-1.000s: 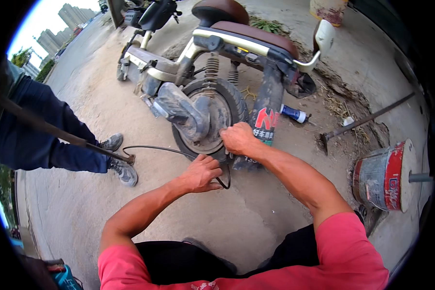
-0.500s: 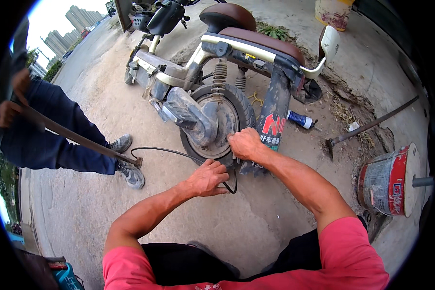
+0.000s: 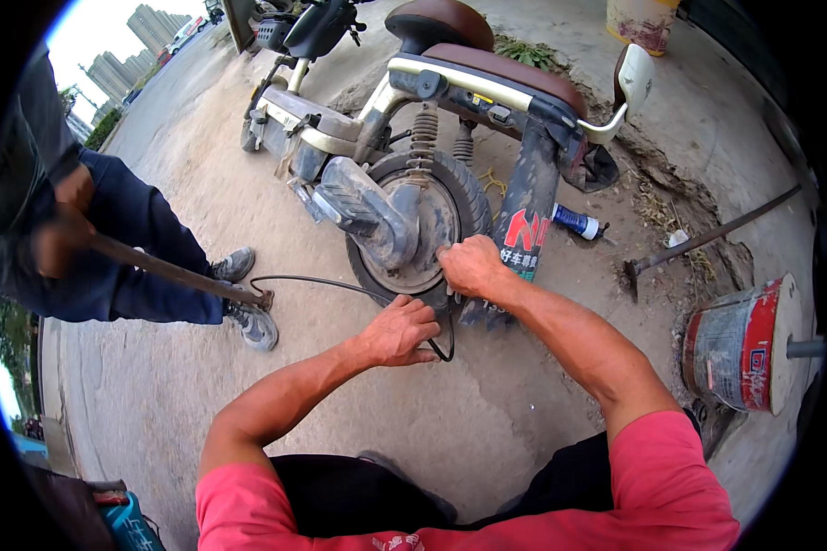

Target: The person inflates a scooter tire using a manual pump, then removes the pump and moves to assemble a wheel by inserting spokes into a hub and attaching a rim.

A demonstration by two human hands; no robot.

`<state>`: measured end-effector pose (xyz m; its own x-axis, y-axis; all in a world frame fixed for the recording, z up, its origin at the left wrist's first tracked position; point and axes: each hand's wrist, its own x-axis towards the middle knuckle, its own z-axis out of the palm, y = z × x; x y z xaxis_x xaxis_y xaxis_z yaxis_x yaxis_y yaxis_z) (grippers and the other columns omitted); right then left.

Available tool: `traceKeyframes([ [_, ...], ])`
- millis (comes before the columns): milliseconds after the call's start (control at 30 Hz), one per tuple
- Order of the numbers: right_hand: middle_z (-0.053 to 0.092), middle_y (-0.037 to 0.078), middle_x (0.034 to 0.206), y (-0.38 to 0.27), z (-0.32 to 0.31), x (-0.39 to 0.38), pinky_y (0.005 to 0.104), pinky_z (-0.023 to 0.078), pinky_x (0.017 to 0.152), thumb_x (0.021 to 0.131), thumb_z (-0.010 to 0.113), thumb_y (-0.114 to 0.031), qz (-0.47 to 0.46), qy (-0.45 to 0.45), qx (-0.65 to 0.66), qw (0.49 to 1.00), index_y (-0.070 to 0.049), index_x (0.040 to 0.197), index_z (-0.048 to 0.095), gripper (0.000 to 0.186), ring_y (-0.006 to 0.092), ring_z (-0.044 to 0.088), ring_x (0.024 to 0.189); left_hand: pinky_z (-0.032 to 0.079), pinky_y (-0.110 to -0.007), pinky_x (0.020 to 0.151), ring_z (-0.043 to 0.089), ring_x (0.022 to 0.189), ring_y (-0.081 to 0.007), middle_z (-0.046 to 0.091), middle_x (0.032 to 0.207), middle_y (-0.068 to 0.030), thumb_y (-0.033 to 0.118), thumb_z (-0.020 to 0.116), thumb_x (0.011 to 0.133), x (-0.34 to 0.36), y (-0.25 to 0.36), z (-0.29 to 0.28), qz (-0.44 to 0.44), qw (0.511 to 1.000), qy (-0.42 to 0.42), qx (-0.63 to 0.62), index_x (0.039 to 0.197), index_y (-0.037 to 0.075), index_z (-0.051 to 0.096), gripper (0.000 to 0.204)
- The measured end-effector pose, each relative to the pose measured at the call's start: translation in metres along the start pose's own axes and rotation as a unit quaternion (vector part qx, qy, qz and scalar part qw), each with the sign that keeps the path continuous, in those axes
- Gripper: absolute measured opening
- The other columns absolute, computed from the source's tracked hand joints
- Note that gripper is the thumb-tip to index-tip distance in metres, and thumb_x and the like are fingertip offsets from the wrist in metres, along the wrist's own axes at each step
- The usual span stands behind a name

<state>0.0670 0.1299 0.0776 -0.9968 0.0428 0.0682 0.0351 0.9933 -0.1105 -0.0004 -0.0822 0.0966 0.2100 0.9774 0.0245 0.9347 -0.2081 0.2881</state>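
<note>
The electric scooter's rear wheel stands in front of me, its tyre and hub dusty. My left hand is closed around a black hose below the wheel. That hose loops under my fingers and rises toward the lower rim. At the rim's right side, my right hand is closed with its fingertips against the wheel; whatever they pinch is hidden. Just right of it hangs the dark rear mudguard. On the left, another person grips a long brown tube, its foot beside the hose's far end.
The other person's shoes are left of the wheel. A blue-and-white tube lies beyond the mudguard. At right are a metal bar and a red-and-grey bucket on its side. A scooter mirror sticks out above.
The other person's hands have moved lower and to the right along the brown tube. My hands keep their places at the wheel and hose; the view has shifted slightly.
</note>
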Motion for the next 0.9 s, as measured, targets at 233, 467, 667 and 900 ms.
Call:
traceKeyframes([
  [233,0.073,0.016,0.080,-0.0017,-0.0053,-0.0001,0.0420,0.057,0.066,0.079,0.058,-0.016,0.000,-0.005,-0.004,1.000,-0.008,0.083,0.072,0.016,0.0305,0.074,0.076,0.038,-0.040,0.082,0.054,0.095,-0.0253,0.054,0.089,-0.0056,0.039,0.081,0.071,-0.0006,-0.0019,0.0030,0.002,1.000,0.006,0.001,0.089,0.011,0.063,0.038],
  [467,0.073,0.016,0.080,-0.0027,-0.0088,0.0005,0.0422,0.057,0.066,0.079,0.059,-0.017,0.004,-0.018,-0.002,1.000,-0.007,0.086,0.071,0.017,0.0305,0.073,0.077,0.039,-0.040,0.084,0.054,0.096,-0.0263,0.055,0.091,-0.0060,0.039,0.080,0.075,-0.0012,-0.0023,0.0003,-0.003,1.000,-0.019,-0.002,0.095,0.010,0.064,0.038],
  [667,0.073,0.017,0.079,-0.0025,-0.0078,-0.0003,0.0425,0.056,0.066,0.079,0.058,-0.017,0.004,-0.017,-0.004,1.000,-0.007,0.086,0.071,0.018,0.0310,0.073,0.076,0.039,-0.040,0.084,0.054,0.095,-0.0252,0.056,0.092,-0.0056,0.039,0.080,0.075,0.0002,-0.0003,-0.0002,-0.013,0.999,-0.034,-0.002,0.095,0.009,0.066,0.040],
  [900,0.073,0.016,0.080,-0.0019,-0.0061,0.0005,0.0424,0.056,0.067,0.079,0.058,-0.017,0.004,-0.018,-0.006,1.000,-0.007,0.087,0.071,0.019,0.0307,0.073,0.077,0.038,-0.040,0.085,0.054,0.096,-0.0248,0.056,0.093,-0.0058,0.040,0.080,0.075,0.0000,-0.0003,-0.0005,-0.015,0.999,-0.036,-0.003,0.096,0.008,0.066,0.040],
])
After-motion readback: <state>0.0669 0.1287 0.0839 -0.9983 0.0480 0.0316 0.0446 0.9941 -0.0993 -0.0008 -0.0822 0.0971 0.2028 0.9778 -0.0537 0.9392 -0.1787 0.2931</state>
